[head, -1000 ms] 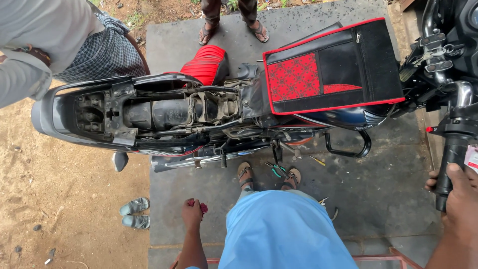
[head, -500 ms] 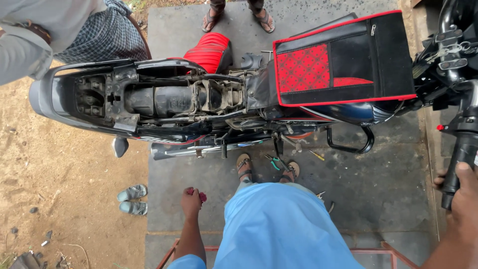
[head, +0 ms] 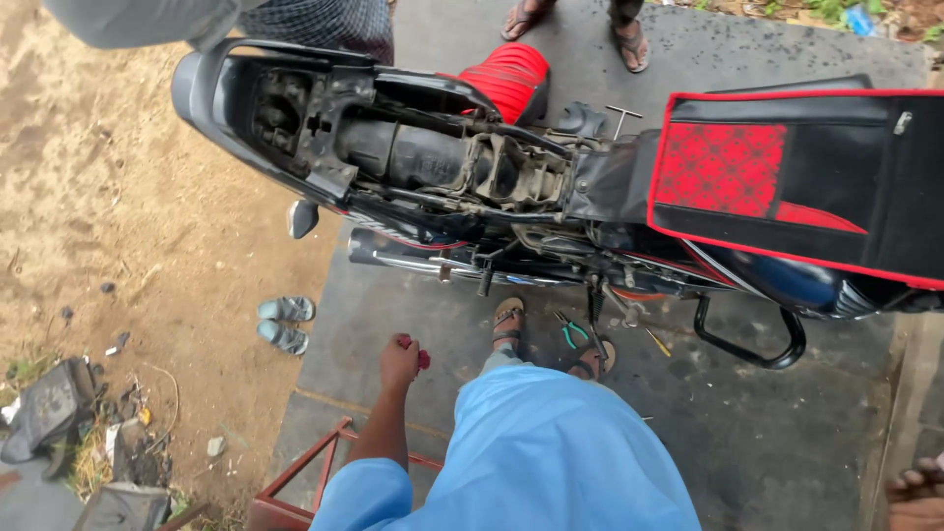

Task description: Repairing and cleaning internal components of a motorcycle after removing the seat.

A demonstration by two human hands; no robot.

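Open concrete floor lies between the person and the seatless motorcycle. Left hand, fingers curled around a small red object; right hand at the frame's edge, fingers unclear.

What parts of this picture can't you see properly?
- Left hand, head view: closed on something small and red; the fingers hide what it is.
- Right hand, head view: cut off by the bottom right corner, so its grip cannot be told.
- Motorcycle front, head view: cut off by the right edge.
- Green-handled tool on the ground: too small to be sure of its kind.
- Two other people, top edge: only feet and clothing show.
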